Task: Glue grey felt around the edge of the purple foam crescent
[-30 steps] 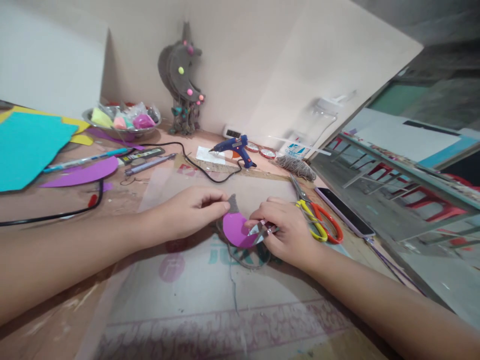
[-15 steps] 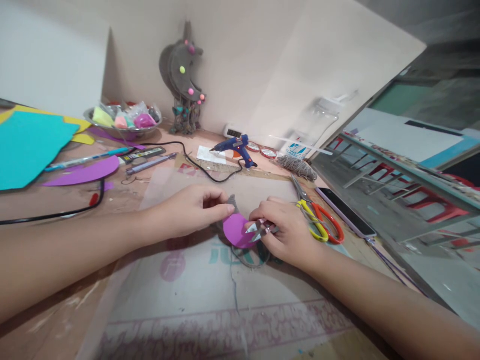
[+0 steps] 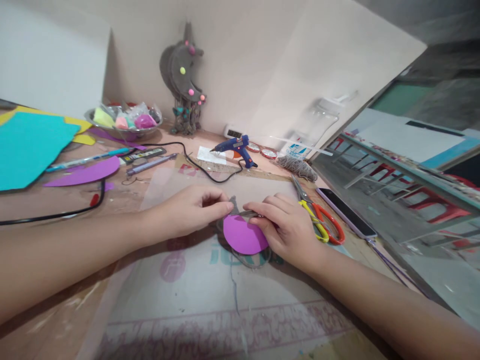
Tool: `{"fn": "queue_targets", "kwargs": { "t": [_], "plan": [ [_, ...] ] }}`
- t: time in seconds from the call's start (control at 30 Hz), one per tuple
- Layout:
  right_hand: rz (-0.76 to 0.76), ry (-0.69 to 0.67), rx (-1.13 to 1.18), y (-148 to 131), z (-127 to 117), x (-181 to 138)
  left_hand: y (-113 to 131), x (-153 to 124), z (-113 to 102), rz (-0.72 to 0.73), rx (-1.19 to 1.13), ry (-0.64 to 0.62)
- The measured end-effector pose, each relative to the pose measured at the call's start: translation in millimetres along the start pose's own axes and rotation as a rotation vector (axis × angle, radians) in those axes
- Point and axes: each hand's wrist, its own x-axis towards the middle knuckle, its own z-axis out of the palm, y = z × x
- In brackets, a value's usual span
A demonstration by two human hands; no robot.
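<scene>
A purple paper disc (image 3: 245, 236) is held between my two hands, above a grey yarn loop (image 3: 249, 260) on the covered tabletop. My left hand (image 3: 204, 207) pinches its upper left edge with thumb and forefinger, beside a short grey yarn-wrapped piece (image 3: 233, 205) that rises behind the disc. At the right edge, my right hand (image 3: 287, 222) is closed with thumb and forefinger together on the disc. A thin grey strand or tool shows under its forefinger, mostly hidden. Yellow and orange-handled scissors (image 3: 322, 225) lie just right of that hand.
A blue glue gun (image 3: 236, 146) stands behind my hands, its black cord (image 3: 189, 157) running left. Grey yarn (image 3: 297, 167) and a phone (image 3: 347, 211) are at right. Cut foam sheets (image 3: 33, 150), pens and a bowl (image 3: 123, 131) sit left. A moon ornament (image 3: 183, 75) hangs behind.
My right hand's fingers have shifted up and closed along the disc's upper right edge, baring more of the disc. The shiny pointed thing at those fingers is now mostly hidden. My left hand stays put.
</scene>
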Motion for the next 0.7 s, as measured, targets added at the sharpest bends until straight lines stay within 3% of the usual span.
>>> {"fn": "queue_targets", "kwargs": {
  "t": [0.7],
  "plan": [
    [0.000,-0.021,-0.068,-2.6,-0.5,-0.2,-3.6,1.8,-0.2,0.006,-0.038,-0.037]
  ]
}}
